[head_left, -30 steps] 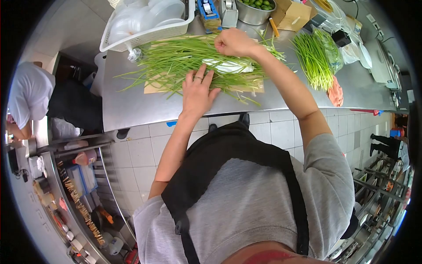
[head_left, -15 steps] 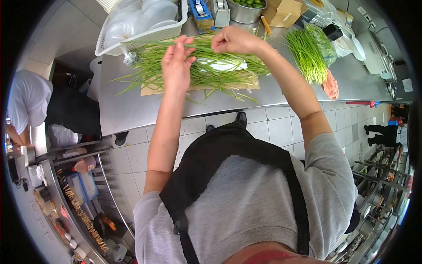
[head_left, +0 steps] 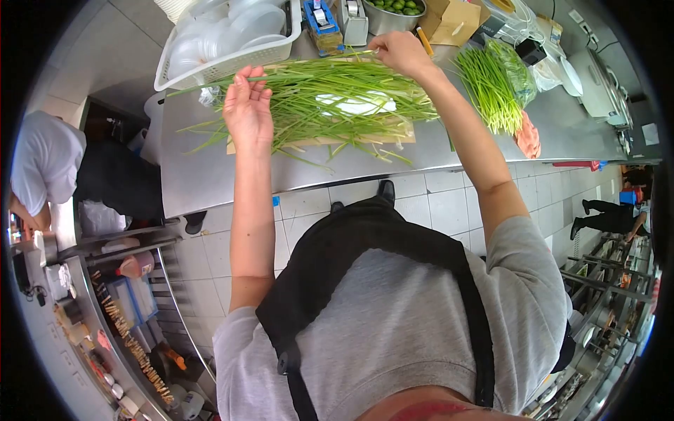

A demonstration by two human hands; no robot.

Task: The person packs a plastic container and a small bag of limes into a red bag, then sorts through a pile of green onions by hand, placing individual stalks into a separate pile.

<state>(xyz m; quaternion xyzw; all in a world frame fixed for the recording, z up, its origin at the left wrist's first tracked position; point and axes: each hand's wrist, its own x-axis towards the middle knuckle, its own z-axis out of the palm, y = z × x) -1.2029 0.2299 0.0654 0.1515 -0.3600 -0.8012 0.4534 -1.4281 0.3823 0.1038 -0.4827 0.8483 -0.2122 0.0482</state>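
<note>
Long green chives [head_left: 302, 130] lie in a loose heap over a tan board on the steel table, with a white piece [head_left: 354, 104] among them. My left hand [head_left: 248, 112], palm up, pinches a long chive between thumb and fingers at the heap's left side. That chive's tip sticks out to the left past the hand. Over the heap's far right edge, my right hand [head_left: 401, 53] has its thumb and fingers closed at the pale end of a chive stalk. Its fingertips are partly hidden.
A white basket [head_left: 232, 59] of clear plastic lids stands at the back left. Behind the heap are a tape dispenser [head_left: 323, 24] and a steel pot [head_left: 390, 21] of green fruit. More chives [head_left: 488, 88] lie bundled at right. A co-worker [head_left: 49, 158] bends at far left.
My left hand has moved left and turned its palm up, with a chive in its fingers. My right hand has shifted right and slightly away from me, so the hands are farther apart.
</note>
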